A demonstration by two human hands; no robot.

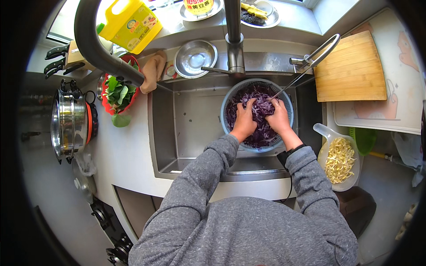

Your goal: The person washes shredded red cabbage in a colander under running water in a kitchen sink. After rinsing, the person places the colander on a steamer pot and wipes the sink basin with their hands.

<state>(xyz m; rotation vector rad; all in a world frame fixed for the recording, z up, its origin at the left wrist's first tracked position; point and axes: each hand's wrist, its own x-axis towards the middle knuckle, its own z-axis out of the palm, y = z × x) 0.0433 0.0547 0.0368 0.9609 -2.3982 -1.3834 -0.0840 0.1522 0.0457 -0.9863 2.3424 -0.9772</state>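
Note:
Shredded purple cabbage fills a round light-blue basket-like basin, which stands in the right part of a stainless steel sink. My left hand grips into the shreds from the left, thumb toward the middle. From the right, my right hand has its fingers in the same heap. A paler clump of cabbage lies between the two hands, and some fingertips are buried. A thin stream, apparently water, runs from the slim curved tap toward my right fingers.
The large dark faucet rises behind the basin. A metal bowl rests on the back ledge. Leafy greens sit in a red basket at left. Right of the sink are a bamboo cutting board and bean sprouts in a translucent scoop.

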